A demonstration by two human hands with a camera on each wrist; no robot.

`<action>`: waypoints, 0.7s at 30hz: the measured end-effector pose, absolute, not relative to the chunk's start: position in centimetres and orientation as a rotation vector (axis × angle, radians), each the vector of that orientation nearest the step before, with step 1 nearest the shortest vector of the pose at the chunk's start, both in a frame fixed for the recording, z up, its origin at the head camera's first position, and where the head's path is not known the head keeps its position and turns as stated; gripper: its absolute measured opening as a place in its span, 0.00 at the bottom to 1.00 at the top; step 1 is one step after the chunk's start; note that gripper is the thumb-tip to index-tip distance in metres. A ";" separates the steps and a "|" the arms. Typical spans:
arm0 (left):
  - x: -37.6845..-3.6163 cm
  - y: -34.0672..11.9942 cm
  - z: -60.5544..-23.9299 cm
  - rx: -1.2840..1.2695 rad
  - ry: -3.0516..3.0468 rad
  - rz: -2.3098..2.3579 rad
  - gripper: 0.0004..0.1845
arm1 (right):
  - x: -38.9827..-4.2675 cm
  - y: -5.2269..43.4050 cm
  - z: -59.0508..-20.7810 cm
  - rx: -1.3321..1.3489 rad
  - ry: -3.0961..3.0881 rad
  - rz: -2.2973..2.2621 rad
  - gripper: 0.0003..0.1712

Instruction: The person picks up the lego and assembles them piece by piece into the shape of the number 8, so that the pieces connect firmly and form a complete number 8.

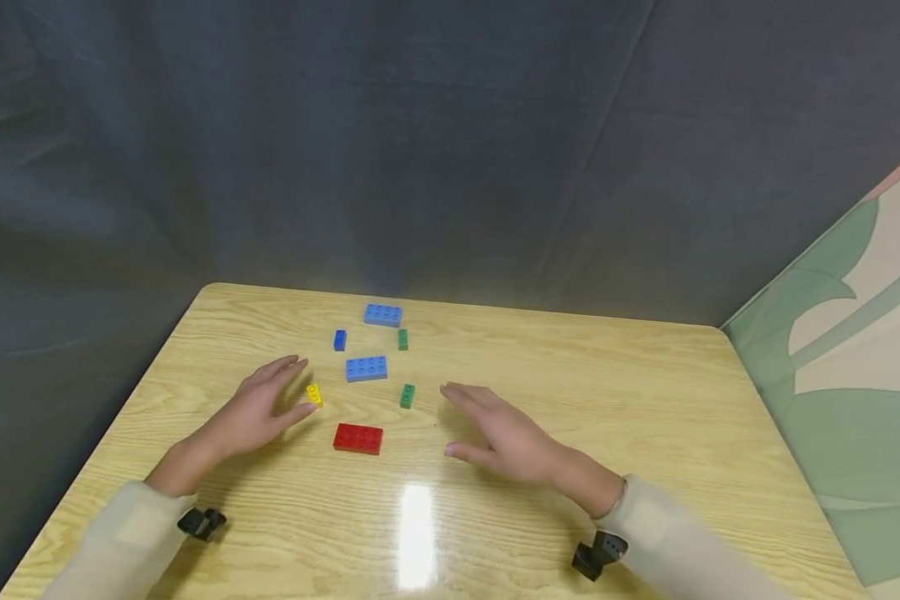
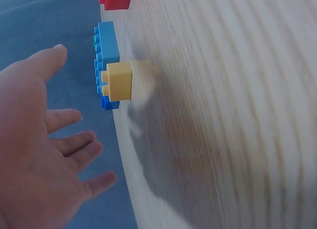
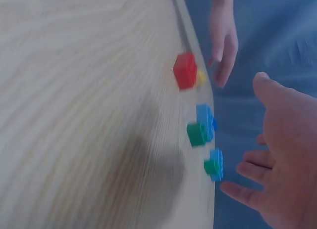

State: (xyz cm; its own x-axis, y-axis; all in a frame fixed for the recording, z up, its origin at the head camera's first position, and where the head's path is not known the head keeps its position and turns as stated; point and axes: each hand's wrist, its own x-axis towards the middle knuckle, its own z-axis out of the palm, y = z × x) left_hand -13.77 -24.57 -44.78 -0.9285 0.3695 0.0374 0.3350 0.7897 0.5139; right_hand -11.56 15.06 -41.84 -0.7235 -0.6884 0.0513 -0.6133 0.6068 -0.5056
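Dark curtain [image 1: 450, 150] behind wood-grain tabletop [image 1: 630, 392]. Head view: left hand [image 1: 247, 419], fingers [image 1: 276, 371] extended, released, just beside yellow brick [image 1: 314, 395]; right hand [image 1: 510, 440] likewise released, near front green brick [image 1: 407, 396]; red brick [image 1: 357, 438] between hands, three blue bricks [image 1: 366, 369] farther back. Left wrist view: fingers above tabletop, apart from yellow brick, which sits studs up. Right wrist view: fingers spread, bricks grouped beyond, left hand behind.

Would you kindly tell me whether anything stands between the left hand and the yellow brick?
Nothing visible does: the yellow brick lies by the opening between the left hand's thumb and fingers. The red brick sits off to the right, out of the way.
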 end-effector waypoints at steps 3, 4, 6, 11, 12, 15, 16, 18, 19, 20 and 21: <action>-13.8 -24.6 -45.0 0.578 2.919 0.827 0.40 | -11.4 13.8 -42.2 -1.103 2.618 -0.787 0.43; -13.8 -24.6 -45.1 0.576 2.921 0.833 0.40 | -11.4 13.3 -42.4 -1.108 2.603 -0.783 0.43; -13.9 -24.5 -45.2 0.565 2.923 0.845 0.40 | -11.3 12.4 -42.7 -1.114 2.573 -0.787 0.42; -14.0 -24.2 -45.3 0.516 2.908 0.896 0.38 | -11.2 10.3 -44.0 -1.090 2.535 -0.793 0.41; -14.0 -24.1 -45.3 0.505 2.901 0.911 0.38 | -11.2 10.0 -44.3 -1.081 2.535 -0.798 0.40; -14.0 -24.0 -45.3 0.471 2.876 0.950 0.37 | -11.2 8.8 -44.9 -1.063 2.549 -0.828 0.39; -14.0 -23.9 -45.4 0.461 2.866 0.964 0.37 | -11.2 8.5 -45.0 -1.059 2.557 -0.843 0.38; -14.1 -23.9 -45.5 0.445 2.851 0.981 0.36 | -11.2 7.8 -45.3 -1.054 2.576 -0.866 0.37; -14.1 -23.9 -45.6 0.443 2.846 0.987 0.35 | -11.3 7.4 -45.3 -1.055 2.586 -0.879 0.36; -14.2 -23.9 -45.7 0.443 2.841 0.993 0.34 | -11.3 7.1 -45.4 -1.051 2.593 -0.893 0.35; -14.2 -23.9 -45.8 0.445 2.837 0.997 0.33 | -11.3 6.8 -45.5 -1.041 2.600 -0.902 0.34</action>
State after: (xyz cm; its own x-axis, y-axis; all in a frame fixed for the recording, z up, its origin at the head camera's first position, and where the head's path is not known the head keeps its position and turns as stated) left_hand -14.19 -23.89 -45.79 -0.9521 0.3058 0.0006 0.2390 0.7428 0.6254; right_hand -11.27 6.84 -45.46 -0.7324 -0.6797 0.0403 -0.5585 0.5659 -0.6065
